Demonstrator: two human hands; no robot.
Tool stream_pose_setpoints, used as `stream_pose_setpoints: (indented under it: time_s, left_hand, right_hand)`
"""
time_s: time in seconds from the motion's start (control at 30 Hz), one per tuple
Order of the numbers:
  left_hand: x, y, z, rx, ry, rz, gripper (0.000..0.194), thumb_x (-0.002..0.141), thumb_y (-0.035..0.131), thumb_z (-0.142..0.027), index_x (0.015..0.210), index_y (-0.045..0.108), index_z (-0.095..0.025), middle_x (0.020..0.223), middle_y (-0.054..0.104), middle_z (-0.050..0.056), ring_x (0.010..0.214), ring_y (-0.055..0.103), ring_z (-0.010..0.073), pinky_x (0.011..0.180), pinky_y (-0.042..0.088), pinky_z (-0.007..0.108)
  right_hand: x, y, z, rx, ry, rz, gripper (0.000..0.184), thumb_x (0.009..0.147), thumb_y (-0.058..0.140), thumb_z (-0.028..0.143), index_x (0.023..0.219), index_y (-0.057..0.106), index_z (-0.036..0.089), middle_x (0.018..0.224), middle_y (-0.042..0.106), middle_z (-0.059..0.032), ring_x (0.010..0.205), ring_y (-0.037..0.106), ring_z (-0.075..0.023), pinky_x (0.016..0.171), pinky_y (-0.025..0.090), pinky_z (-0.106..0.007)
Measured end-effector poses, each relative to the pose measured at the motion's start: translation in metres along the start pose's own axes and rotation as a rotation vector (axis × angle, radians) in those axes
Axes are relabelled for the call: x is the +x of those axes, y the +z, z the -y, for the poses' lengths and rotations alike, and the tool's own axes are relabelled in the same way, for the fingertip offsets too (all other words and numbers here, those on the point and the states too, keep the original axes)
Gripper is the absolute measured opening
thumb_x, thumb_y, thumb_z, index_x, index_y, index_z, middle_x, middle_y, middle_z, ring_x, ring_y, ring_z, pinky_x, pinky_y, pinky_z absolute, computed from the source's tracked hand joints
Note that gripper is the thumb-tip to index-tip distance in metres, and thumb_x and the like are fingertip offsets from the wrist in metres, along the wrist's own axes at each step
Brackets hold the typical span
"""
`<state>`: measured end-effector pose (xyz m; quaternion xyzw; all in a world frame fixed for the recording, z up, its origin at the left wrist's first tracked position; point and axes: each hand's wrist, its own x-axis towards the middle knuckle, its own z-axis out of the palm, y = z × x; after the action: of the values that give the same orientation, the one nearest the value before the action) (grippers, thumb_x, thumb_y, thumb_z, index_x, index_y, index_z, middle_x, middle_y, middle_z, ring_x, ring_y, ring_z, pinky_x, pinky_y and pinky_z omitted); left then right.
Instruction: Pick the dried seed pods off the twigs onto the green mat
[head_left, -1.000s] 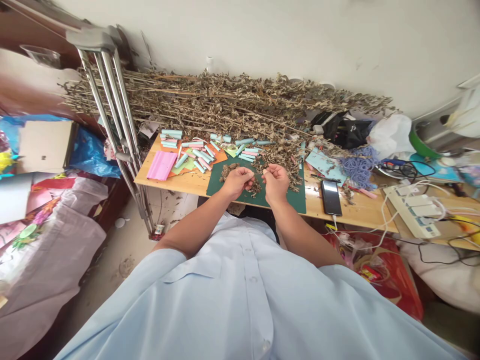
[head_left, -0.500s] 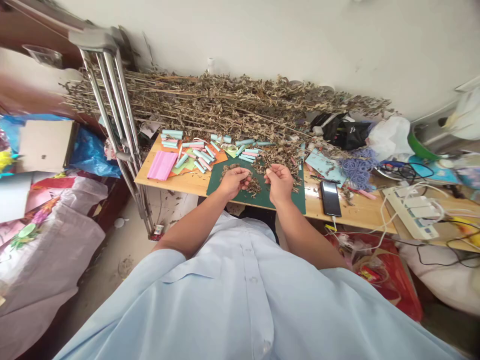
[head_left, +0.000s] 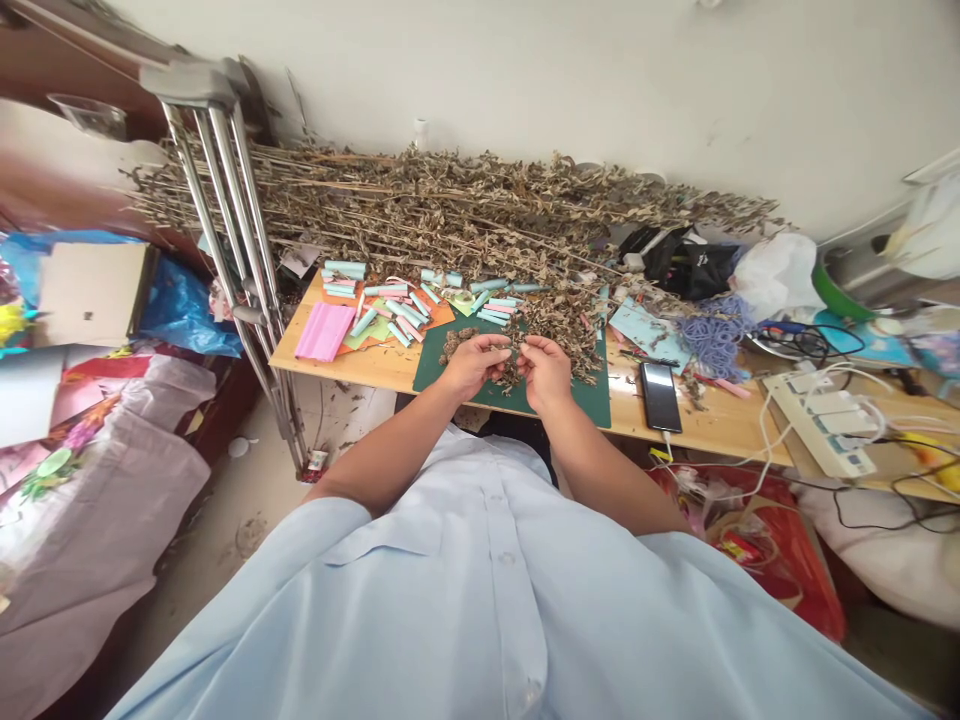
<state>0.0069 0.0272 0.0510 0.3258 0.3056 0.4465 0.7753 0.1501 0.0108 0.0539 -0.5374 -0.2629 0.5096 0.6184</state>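
My left hand (head_left: 477, 368) is closed in a pinch on some dried leaves (head_left: 510, 382), which show below its fingertips. Close against it, my right hand (head_left: 547, 372) also pinches at the same brown leaves, and the two sets of fingertips nearly touch. Both hands are over a green cutting mat (head_left: 592, 408). On the mat, a heap of loose dried leaves (head_left: 574, 330) lies behind my right hand. A smaller crumbled brown pile (head_left: 454, 343) sits beside my left hand, partly hidden by it.
Dried plant stalks (head_left: 450, 200) stretch along the wall. Small blue and pink paper rolls (head_left: 401, 310) and a pink paper stack (head_left: 325, 332) lie left. To the right are a phone (head_left: 661, 397), purple yarn (head_left: 716, 330) and a power strip (head_left: 821, 425). Metal crutches (head_left: 240, 220) lean at the left.
My right hand has moved left and my left hand slightly right, so the fingertips now meet over the dried leaves. Before, a gap lay between them.
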Motion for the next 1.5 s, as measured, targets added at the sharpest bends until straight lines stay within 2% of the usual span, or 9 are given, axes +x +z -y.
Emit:
stream_pose_setpoints:
  time_s: [0.17,0.47,0.57,0.7,0.77,0.9,0.97,1.3,1.5]
  left_hand:
    - [-0.001,0.002,0.0,0.028,0.008,-0.038,0.04,0.068,0.088,-0.038,0.089,0.067,-0.012,0.07,0.062,0.001,0.055,0.055,0.0083,0.05,0.04,0.021]
    - [0.0,0.0,-0.004,0.002,0.002,-0.12,0.036,0.07,0.086,-0.039,0.08,0.065,-0.012,0.065,0.057,0.0,0.05,0.05,0.0071,0.043,0.03,0.02]
    - [-0.001,0.0,-0.006,0.01,-0.003,-0.114,0.036,0.07,0.085,-0.04,0.078,0.065,-0.012,0.063,0.056,0.0,0.049,0.049,0.0074,0.043,0.028,0.02]
    - [0.0,0.0,-0.004,0.037,0.001,-0.122,0.037,0.069,0.085,-0.041,0.078,0.065,-0.012,0.063,0.057,0.0,0.048,0.047,0.0068,0.043,0.028,0.02]
    - [0.0,-0.001,-0.001,0.067,0.009,-0.123,0.037,0.07,0.085,-0.042,0.078,0.066,-0.012,0.063,0.057,0.0,0.048,0.047,0.0065,0.044,0.028,0.02]
    - [0.001,-0.002,0.002,0.12,0.027,-0.117,0.037,0.071,0.083,-0.044,0.076,0.066,-0.012,0.062,0.056,0.0,0.048,0.047,0.0065,0.044,0.028,0.02]
    - [0.001,-0.002,0.003,0.123,0.032,-0.12,0.038,0.073,0.082,-0.046,0.076,0.066,-0.012,0.063,0.057,0.0,0.048,0.047,0.0067,0.044,0.029,0.02]
    - [0.0,0.0,0.005,0.234,0.075,-0.193,0.034,0.072,0.083,-0.042,0.078,0.068,-0.012,0.06,0.055,-0.002,0.048,0.045,0.0061,0.045,0.031,0.02]
    - [-0.001,0.002,0.005,0.274,0.137,-0.216,0.03,0.077,0.078,-0.04,0.075,0.065,-0.014,0.059,0.054,-0.002,0.049,0.045,0.0063,0.046,0.032,0.02]
  right_hand:
    - [-0.004,0.002,0.003,-0.02,0.026,0.014,0.028,0.061,0.076,0.028,0.086,0.065,0.022,0.066,0.062,0.0049,0.055,0.054,-0.0118,0.046,0.038,-0.024]
    - [-0.001,-0.006,-0.002,-0.14,-0.036,0.026,0.03,0.065,0.075,0.036,0.089,0.064,0.023,0.069,0.06,0.0038,0.057,0.056,-0.0132,0.046,0.04,-0.025]
    - [0.002,-0.009,-0.004,-0.292,-0.203,-0.001,0.031,0.073,0.072,0.042,0.095,0.066,0.022,0.083,0.068,-0.0013,0.072,0.063,-0.0172,0.057,0.05,-0.029]
    - [-0.001,-0.008,-0.001,-0.409,-0.376,0.208,0.038,0.077,0.072,0.045,0.109,0.068,0.024,0.109,0.072,-0.0066,0.097,0.067,-0.0213,0.085,0.056,-0.037]
    - [-0.004,-0.006,0.001,-0.461,-0.381,0.267,0.041,0.078,0.073,0.045,0.113,0.069,0.024,0.105,0.074,-0.0062,0.092,0.068,-0.021,0.085,0.057,-0.038]
    - [-0.007,-0.003,0.004,-0.641,-0.442,0.208,0.028,0.081,0.071,0.043,0.099,0.075,0.023,0.091,0.074,-0.0051,0.079,0.066,-0.0204,0.078,0.055,-0.038]
    - [-0.006,-0.003,0.004,-0.691,-0.477,0.21,0.021,0.083,0.068,0.04,0.091,0.076,0.023,0.088,0.073,-0.005,0.079,0.065,-0.0206,0.079,0.054,-0.037]
    - [-0.007,-0.009,0.012,-0.908,-0.591,0.291,0.017,0.091,0.058,0.035,0.087,0.07,0.025,0.088,0.066,-0.0049,0.081,0.058,-0.0213,0.083,0.048,-0.036]
    - [-0.005,-0.011,0.014,-1.022,-0.655,0.332,0.014,0.094,0.053,0.032,0.089,0.064,0.024,0.088,0.063,-0.0057,0.08,0.056,-0.0218,0.078,0.045,-0.035]
